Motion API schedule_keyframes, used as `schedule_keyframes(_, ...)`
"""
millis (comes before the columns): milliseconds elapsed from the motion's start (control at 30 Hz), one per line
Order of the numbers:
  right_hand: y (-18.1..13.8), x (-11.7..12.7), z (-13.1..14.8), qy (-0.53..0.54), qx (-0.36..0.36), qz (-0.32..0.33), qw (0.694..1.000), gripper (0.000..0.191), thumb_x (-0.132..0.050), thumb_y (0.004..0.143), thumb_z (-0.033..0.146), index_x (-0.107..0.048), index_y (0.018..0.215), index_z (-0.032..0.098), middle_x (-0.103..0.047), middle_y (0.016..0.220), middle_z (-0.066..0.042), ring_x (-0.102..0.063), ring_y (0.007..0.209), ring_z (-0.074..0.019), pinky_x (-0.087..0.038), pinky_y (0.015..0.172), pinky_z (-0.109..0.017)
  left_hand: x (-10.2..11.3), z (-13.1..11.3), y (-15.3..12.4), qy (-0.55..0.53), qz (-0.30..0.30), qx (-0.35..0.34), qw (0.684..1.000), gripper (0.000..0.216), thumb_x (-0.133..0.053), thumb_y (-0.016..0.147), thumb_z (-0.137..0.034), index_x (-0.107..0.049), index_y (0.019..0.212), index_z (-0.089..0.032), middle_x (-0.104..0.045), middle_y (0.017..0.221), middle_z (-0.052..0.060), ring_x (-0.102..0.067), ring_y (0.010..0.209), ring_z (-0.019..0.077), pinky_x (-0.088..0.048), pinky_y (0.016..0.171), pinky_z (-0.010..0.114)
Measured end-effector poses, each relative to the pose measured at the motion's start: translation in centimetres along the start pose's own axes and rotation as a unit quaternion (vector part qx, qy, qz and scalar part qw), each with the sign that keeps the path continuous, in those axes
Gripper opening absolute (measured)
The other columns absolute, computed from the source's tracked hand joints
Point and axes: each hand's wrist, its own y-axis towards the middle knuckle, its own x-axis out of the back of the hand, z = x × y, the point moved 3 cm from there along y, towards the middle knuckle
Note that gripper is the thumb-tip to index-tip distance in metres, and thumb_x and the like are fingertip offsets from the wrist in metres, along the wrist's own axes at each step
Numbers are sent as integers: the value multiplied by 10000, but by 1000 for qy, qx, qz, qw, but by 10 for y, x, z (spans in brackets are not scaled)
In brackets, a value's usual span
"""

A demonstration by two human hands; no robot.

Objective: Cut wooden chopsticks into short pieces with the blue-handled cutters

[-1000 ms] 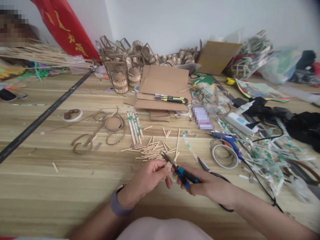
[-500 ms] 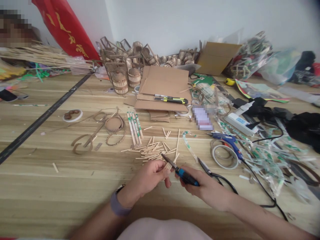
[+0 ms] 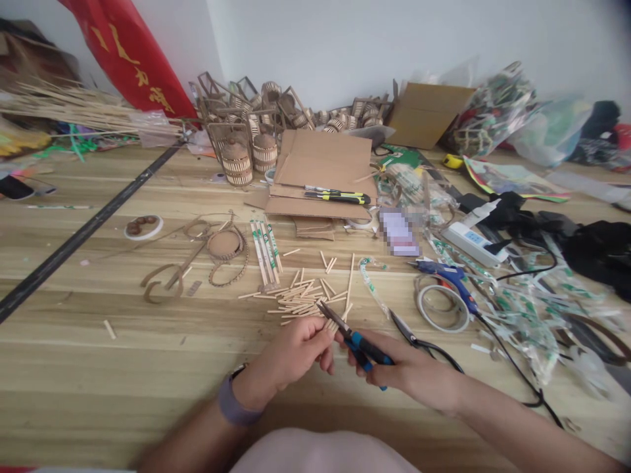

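Several little sticks (image 3: 331,325) are pinched in the left hand (image 3: 298,349), low in the middle of the frame, and the right hand (image 3: 409,369) holds blue-and-black pliers (image 3: 351,336) whose handles (image 3: 373,349) sit wider apart than half a second ago. Gold writing (image 3: 142,77), mostly too blurry to read, runs down a red banner (image 3: 133,39) at the upper left. More sticks (image 3: 302,299) lie piled on the light wood top (image 3: 123,374) at the middle, and a pale wall (image 3: 345,46) stands at the back.
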Motion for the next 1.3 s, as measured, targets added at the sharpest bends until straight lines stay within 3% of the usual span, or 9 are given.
schedule_keyframes(233, 4, 0, -6, -86, 39, -26, 995, 197, -509, 619, 192, -526, 815, 205, -536, 811, -25, -492, 777, -198, -377, 670, -321, -1, 4, 2, -4, -8, -21, 1000, 458, -488, 842, -623, -548, 790, -172, -401, 516, -65, -479, 511, 123, -419, 585, 262)
schedule_keyframes(433, 8, -2, -5, -121, 75, -65, 988, 126, -531, 717, 211, -543, 843, 210, -519, 770, -7, -478, 767, -199, -377, 732, -344, 0, 4, 3, 11, -10, -28, 1000, 452, -475, 855, -612, -549, 789, -171, -407, 515, -61, -484, 528, 129, -406, 587, 259)
schedule_keyframes(600, 5, 1, -6, -7, 74, -52, 996, 273, -621, 770, 323, -593, 1014, 204, -607, 974, -50, -541, 919, -231, -414, 814, -360, 9, -5, 2, -7, -48, -60, 997, 399, -470, 876, -570, -526, 813, -180, -466, 563, -46, -538, 608, 148, -426, 664, 272)
schedule_keyframes(700, 3, 7, -9, 33, 101, -103, 989, 266, -584, 831, 388, -587, 1021, 202, -629, 964, -64, -575, 897, -229, -446, 795, -355, 18, -9, 0, 25, -90, -82, 992, 351, -413, 923, -515, -515, 850, -186, -479, 598, -47, -535, 622, 146, -424, 686, 274)
schedule_keyframes(800, 4, 18, -9, -122, 160, -238, 950, 214, -539, 875, 400, -563, 988, 220, -644, 912, -63, -607, 869, -237, -461, 811, -374, 21, -7, -1, 153, -99, -66, 981, 334, -354, 963, -441, -487, 770, -204, -495, 594, -40, -527, 627, 150, -406, 703, 277)
schedule_keyframes(900, 9, 20, -3, -262, 236, -318, 880, 191, -511, 898, 308, -516, 1075, 234, -654, 1099, -100, -623, 1003, -256, -467, 866, -388, 16, -4, -1, 278, -89, -42, 956, 318, -349, 970, -363, -461, 712, -214, -532, 601, -23, -539, 635, 167, -395, 674, 279)
schedule_keyframes(1000, 19, 11, 1, -322, 289, -294, 852, 197, -500, 902, 220, -498, 1099, 229, -647, 1166, -109, -617, 1058, -246, -479, 880, -368, 10, -1, 0, 337, -92, -53, 935, 244, -381, 954, -294, -527, 778, -207, -645, 753, 26, -606, 741, 200, -434, 706, 295)
schedule_keyframes(1133, 31, 1, 0, -401, 252, -271, 838, 137, -522, 878, 172, -530, 1010, 209, -672, 964, -93, -637, 916, -252, -502, 776, -348, 3, -1, 1, 355, -104, -105, 923, 211, -411, 934, -208, -606, 1013, -212, -688, 1123, 83, -633, 1046, 249, -462, 886, 351)
schedule_keyframes(1300, 37, -5, -5, -465, 192, -290, 814, 148, -528, 817, 117, -535, 947, 187, -669, 896, -100, -634, 863, -263, -488, 722, -334, 0, -2, 0, 455, -143, -90, 874, 284, -413, 929, -169, -618, 1123, -198, -689, 1155, 120, -643, 1062, 305, -477, 900, 423)
